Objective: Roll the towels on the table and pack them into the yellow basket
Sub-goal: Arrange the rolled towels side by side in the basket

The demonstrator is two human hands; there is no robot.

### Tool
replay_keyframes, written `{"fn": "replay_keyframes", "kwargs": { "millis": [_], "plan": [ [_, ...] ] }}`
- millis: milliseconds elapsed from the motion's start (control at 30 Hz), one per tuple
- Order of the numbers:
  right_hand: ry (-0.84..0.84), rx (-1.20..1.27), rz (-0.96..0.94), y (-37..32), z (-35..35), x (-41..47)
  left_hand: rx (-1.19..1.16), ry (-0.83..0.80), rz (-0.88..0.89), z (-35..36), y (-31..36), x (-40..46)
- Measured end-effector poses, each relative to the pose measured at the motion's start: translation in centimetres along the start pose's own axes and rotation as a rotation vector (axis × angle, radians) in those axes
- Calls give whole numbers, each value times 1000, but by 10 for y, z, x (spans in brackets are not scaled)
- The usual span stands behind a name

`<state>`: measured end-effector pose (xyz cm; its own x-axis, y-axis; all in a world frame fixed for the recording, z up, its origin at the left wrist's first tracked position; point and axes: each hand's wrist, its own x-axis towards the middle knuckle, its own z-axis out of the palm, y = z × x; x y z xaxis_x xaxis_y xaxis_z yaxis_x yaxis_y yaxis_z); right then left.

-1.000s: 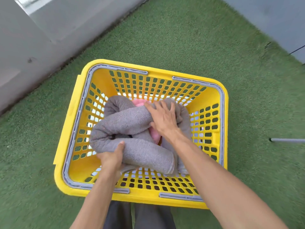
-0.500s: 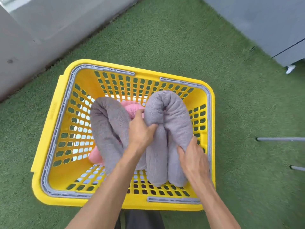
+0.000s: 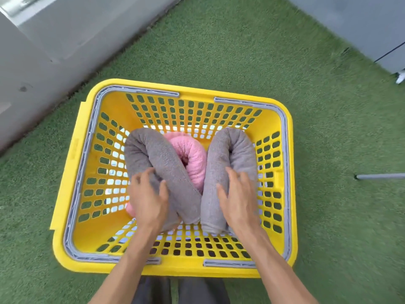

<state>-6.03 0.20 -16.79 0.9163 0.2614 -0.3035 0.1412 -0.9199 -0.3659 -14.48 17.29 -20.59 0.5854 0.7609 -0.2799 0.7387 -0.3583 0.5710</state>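
While both hands work down inside the yellow basket [image 3: 72,172], three rolled towels sit packed on its perforated floor. On the left is a grey towel roll [image 3: 153,163], bent over in an arch, its near ends running down toward the front wall. The left hand [image 3: 149,198] lies on the near part of that roll, fingers [image 3: 140,178] loosely spread and a little curled, thumb out toward the middle of the basket; they rest on the cloth rather than closing round it, and motion blur softens the fingertips. On the right stands a second grey towel roll [image 3: 228,163], also folded into an arch, close to the basket's right wall. The right hand [image 3: 236,198] rests against its near half, fingers [image 3: 234,176] spread and fairly straight across the cloth, thumb splayed to the left. Between the two grey arches, a pink towel roll [image 3: 190,159] is wedged in, touching both; a bit more pink cloth peeks out low down beside the left wrist. The two grey rolls meet near the front, just between the hands.

The basket stands on green artificial turf [image 3: 219,51], its grey handles [image 3: 285,172] folded down along the rim. A grey wall [image 3: 65,40] runs along the upper left, a grey cabinet [image 3: 361,23] fills the upper right corner, and a thin grey rod [image 3: 381,176] lies on the turf to the right, well apart from the basket. Dark trouser legs [image 3: 179,290] show at the bottom edge.
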Motion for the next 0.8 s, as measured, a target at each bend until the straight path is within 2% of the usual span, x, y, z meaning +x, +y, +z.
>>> {"fn": "replay_keyframes", "kwargs": {
  "millis": [67, 133, 233, 333, 400, 500, 633, 700, 800],
  "plan": [
    [-82, 192, -83, -24, 18, 6, 21, -39, -305, -11, -22, 13],
    [-209, 207, -123, -45, 47, 11, -50, -194, -493, -13, -36, 23],
    [-358, 111, -55, -62, 89, 18, -155, -284, -510, -6, -47, 29],
    [-296, 52, 41, -69, 107, 26, -199, -301, -535, 0, -51, 39],
    [-240, 147, 56, -76, 103, 25, -197, -358, -560, -6, -50, 47],
    [-235, 329, 34, -83, 81, 8, -177, -365, -477, -31, -39, 43],
    [-140, 463, 77, -67, 32, -18, -65, -299, -228, -55, 1, 3],
    [-66, 478, 125, -46, 9, -23, -82, -329, -116, -47, 25, -7],
    [8, 374, 247, -6, -18, -25, -101, -435, 44, -11, 60, -13]
  ]
}}
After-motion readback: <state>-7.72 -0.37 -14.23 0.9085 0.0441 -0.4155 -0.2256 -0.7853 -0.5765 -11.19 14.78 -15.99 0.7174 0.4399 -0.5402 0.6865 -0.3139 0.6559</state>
